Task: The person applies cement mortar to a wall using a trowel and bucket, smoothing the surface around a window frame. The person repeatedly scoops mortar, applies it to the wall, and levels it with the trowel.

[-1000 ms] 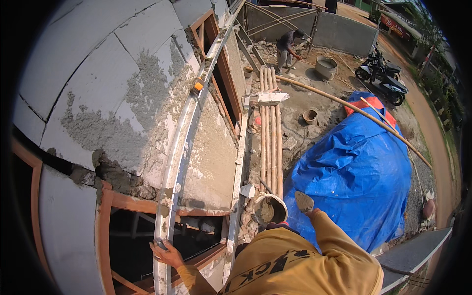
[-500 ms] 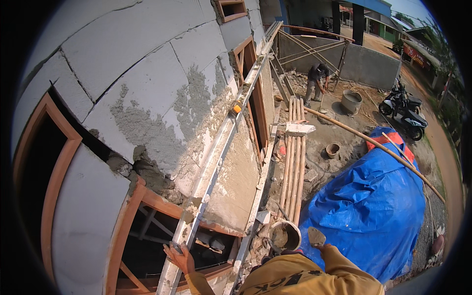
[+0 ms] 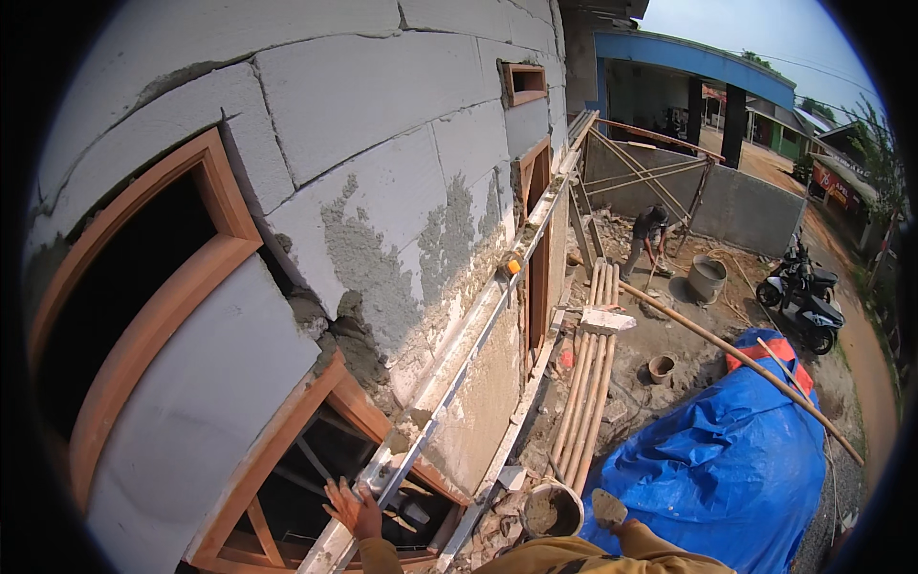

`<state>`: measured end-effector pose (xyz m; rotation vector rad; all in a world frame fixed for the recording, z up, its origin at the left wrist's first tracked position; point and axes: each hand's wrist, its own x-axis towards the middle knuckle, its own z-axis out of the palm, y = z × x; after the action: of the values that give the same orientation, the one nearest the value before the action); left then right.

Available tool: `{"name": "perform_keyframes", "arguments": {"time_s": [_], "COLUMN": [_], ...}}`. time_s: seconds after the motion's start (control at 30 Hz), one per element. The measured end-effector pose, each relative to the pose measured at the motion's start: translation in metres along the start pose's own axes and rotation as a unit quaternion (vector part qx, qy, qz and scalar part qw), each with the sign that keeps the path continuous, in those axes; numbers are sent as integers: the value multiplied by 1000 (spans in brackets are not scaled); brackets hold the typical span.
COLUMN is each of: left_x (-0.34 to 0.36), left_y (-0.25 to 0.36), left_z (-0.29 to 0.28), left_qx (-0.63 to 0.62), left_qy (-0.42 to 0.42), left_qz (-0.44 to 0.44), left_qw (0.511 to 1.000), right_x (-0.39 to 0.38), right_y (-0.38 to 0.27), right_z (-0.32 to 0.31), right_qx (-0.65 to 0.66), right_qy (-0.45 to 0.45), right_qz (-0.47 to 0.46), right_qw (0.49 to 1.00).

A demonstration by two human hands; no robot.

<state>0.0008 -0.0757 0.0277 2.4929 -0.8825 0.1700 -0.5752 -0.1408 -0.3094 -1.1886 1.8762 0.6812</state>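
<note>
My left hand point(image 3: 354, 510) lies with fingers spread on the mortar-spotted plank point(image 3: 421, 421), which runs along the wall with a metal edge facing me. The fingers are not wrapped round it. In my right hand point(image 3: 627, 532) is a trowel point(image 3: 607, 507), its blade up and smeared with mortar. Just left of the trowel stands a bucket point(image 3: 554, 510) with grey mortar inside. Farther along the plank sits an orange-and-black tape measure point(image 3: 512, 266). Wet grey mortar point(image 3: 361, 251) is spread in patches on the pale block wall point(image 3: 373, 91).
Wooden frames point(image 3: 244, 230) surround dark openings at left. Bamboo poles point(image 3: 590, 387) run lengthwise below, with a pale block point(image 3: 606, 321) across them. A blue tarpaulin point(image 3: 712, 440) covers a heap at right, crossed by a long pole point(image 3: 741, 371). A bent-over co-worker point(image 3: 647, 239) stands beyond, near motorcycles point(image 3: 803, 297).
My view has swung up and to the left, so the scene sits farther right and lower. My left hand stays on the plank, and my right hand keeps the trowel.
</note>
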Motion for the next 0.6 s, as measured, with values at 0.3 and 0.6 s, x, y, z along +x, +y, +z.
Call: {"name": "perform_keyframes", "arguments": {"time_s": [0.3,0.6], "left_x": [-1,-1], "left_y": [0,-4], "left_z": [-2,6], "left_qx": [-11,-5], "left_qy": [-12,7], "left_qz": [4,-30], "left_qw": [1000,1000], "right_x": [-32,-22], "right_y": [-2,-22], "right_z": [-52,-65], "right_qx": [-63,-145], "right_qy": [25,74], "right_qz": [-33,-95], "right_qw": [997,982]}}
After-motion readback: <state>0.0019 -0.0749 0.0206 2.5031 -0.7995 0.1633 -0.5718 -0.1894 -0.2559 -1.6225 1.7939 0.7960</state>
